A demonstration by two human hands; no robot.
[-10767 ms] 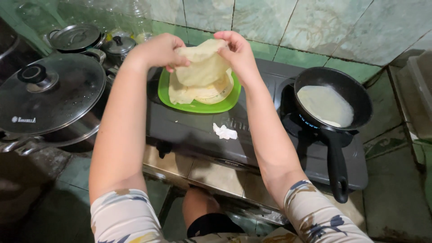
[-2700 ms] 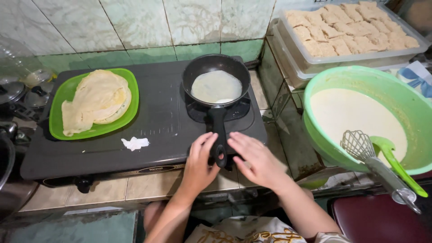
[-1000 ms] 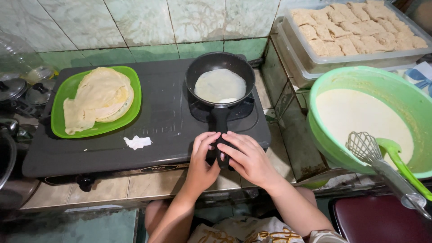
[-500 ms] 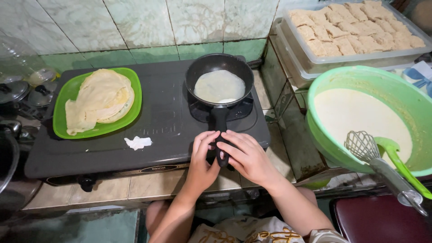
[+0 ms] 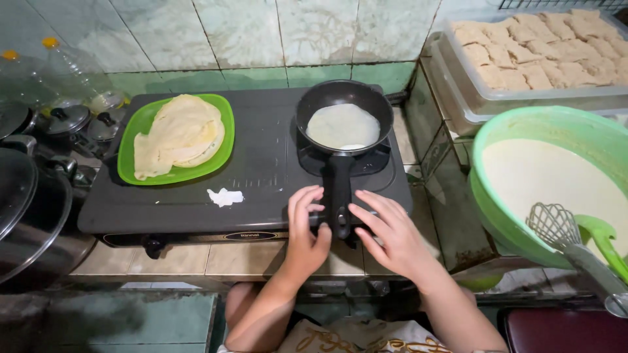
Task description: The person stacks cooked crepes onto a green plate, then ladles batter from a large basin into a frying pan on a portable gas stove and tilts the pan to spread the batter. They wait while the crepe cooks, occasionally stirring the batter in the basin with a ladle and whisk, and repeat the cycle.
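Open-fingered left hand [image 5: 306, 229] and right hand [image 5: 387, 230] flank the frying pan's handle [image 5: 340, 196], gripping nothing; steadying it gently should keep the thin crepe [image 5: 343, 126] level.

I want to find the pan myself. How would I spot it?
Look at the black stove by the tiled wall. On its right burner sits the small black frying pan, its handle pointing between the two hands. It alone holds one thin pale crepe; the green plate holds a stack.
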